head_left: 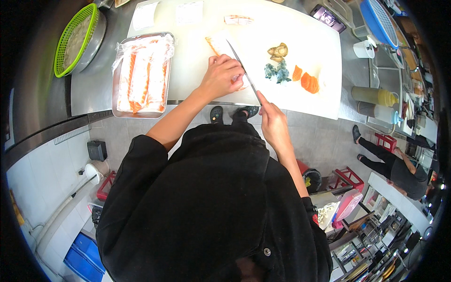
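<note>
My right hand (273, 120) is wrapped round the handle of a long, slim knife (243, 64), its blade pointing away and to the left. The blade lies close beside the fingers of my left hand (222, 75). Those fingers are curled and press down on a strip of orange-and-white fish fillet (214, 45) on the white cutting board (197, 61). Most of the strip is covered by the hand; its far end and a small near end show. Whether the edge is inside the flesh, I cannot tell. Farther off lies a smaller pale piece of fish (238, 19).
Left of the board sits a metal tray (168, 70) of fillets under plastic film. Orange slices (310, 83), blue-grey pieces (278, 72) and brownish pieces (278, 50) lie on the right. Squeeze bottles (374, 96), a phone (327, 19) and a green basket (60, 61) stand around. A co-worker (404, 171) is at right.
</note>
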A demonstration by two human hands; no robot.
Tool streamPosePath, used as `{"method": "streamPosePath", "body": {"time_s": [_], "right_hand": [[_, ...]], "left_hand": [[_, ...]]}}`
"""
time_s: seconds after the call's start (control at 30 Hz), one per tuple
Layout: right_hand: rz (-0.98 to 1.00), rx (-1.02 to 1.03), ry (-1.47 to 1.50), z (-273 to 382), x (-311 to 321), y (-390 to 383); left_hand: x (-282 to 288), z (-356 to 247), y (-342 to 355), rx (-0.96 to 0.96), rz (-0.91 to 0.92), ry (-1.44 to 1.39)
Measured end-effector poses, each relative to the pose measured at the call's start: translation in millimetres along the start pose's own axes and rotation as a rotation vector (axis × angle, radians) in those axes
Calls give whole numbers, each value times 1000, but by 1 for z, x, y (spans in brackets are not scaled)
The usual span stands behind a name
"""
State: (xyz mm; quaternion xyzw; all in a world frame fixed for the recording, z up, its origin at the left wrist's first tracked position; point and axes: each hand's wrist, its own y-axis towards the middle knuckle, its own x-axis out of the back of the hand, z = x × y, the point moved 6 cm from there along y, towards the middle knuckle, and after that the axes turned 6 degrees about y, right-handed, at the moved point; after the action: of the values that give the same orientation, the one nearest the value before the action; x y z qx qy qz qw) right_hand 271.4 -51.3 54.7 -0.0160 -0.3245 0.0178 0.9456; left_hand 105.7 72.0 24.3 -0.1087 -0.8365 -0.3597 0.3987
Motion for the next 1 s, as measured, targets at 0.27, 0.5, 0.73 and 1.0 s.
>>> {"method": "streamPosePath", "body": {"time_s": [0.27,0.5,0.73,1.0], "right_hand": [[-29,39,-40,-2,-4,2],[-27,25,-91,1,0,-4],[-58,51,57,0,-3,18],[-66,-23,37,-8,13,-4]], "left_hand": [[-1,2,-1,8,14,1],[0,0,-2,-1,-24,-14],[-2,1,-2,-8,-5,-16],[1,-11,-5,-165,52,-22]]}}
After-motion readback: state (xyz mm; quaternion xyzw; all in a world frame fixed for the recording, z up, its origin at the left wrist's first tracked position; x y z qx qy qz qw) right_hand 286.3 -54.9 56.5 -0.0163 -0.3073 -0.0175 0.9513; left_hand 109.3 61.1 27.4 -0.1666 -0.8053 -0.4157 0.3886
